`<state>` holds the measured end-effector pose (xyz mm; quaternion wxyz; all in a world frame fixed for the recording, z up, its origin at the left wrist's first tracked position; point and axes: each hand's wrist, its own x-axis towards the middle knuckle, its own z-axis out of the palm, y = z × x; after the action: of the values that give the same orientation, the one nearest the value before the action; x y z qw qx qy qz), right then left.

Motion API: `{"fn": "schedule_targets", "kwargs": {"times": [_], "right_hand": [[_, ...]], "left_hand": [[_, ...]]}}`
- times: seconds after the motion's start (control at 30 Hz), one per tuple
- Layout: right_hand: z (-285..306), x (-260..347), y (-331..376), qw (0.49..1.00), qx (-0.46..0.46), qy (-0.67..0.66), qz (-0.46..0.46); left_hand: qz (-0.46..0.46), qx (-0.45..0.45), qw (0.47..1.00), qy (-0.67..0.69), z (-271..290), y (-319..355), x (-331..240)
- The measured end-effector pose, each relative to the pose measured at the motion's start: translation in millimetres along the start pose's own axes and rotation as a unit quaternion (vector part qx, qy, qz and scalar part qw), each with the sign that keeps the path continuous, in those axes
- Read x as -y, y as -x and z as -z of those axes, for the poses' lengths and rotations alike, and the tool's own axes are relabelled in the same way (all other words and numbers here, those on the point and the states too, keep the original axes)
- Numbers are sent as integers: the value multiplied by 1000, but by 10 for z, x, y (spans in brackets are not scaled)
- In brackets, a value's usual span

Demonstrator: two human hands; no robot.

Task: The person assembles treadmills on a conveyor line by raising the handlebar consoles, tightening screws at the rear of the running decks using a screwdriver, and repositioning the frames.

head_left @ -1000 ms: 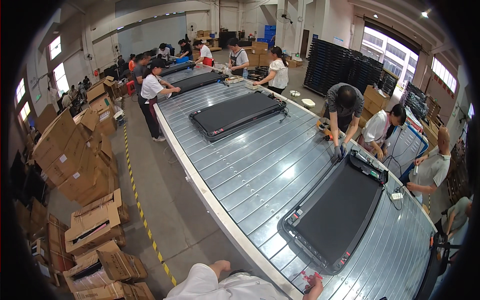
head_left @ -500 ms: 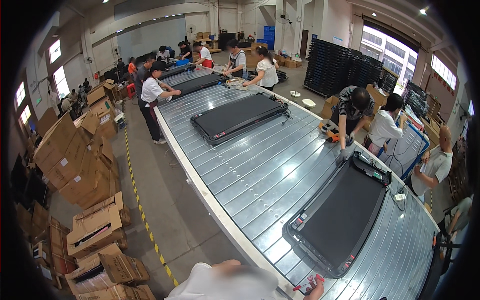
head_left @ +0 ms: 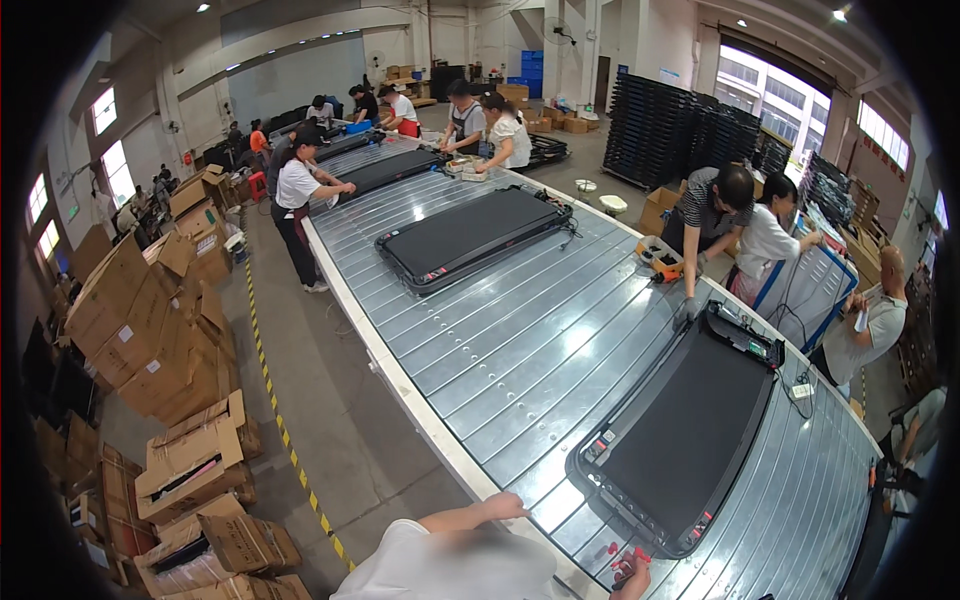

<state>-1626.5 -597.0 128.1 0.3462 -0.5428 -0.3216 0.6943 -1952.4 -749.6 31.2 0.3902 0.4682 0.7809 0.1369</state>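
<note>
My left hand [head_left: 506, 506] lies at the white edge of the metal-topped table, with its fingers loosely extended and nothing visible in them. My right hand [head_left: 632, 577] is closed around small red pieces [head_left: 638, 554] with a dark part, too small to identify. It is beside the near end of a black framed panel [head_left: 680, 430], which looks like a sunroof assembly and lies flat on the slatted table [head_left: 480, 400]. At that panel's far end, a co-worker's gloved hand [head_left: 686, 313] touches the frame.
A second black panel [head_left: 475, 235] lies farther along the table. An orange parts bin [head_left: 660, 254] and a small white box on a cable [head_left: 802, 391] sit near the right edge. Several people work around the table. Cardboard boxes [head_left: 150, 330] are piled on the left, beyond a yellow-black floor line [head_left: 284, 430].
My left hand has come forward onto the table's edge. The red pieces at my right hand have shifted. The co-worker's other hand has drawn back from the panel's far end.
</note>
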Motion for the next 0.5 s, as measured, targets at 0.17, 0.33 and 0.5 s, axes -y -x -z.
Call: {"fn": "schedule_targets", "kwargs": {"times": [0.17, 0.33, 0.5], "right_hand": [[-31, 60, -230, 999, 4, 15, 30], [-48, 133, -494, 998, -22, 7, 53], [46, 180, -509, 991, -109, -49, 56]], "left_hand": [[-23, -67, 997, -18, 188, -594, -179], [-133, -107, 985, -21, 364, -1312, -406], [-206, -103, 959, -167, 492, -1874, -848]]}}
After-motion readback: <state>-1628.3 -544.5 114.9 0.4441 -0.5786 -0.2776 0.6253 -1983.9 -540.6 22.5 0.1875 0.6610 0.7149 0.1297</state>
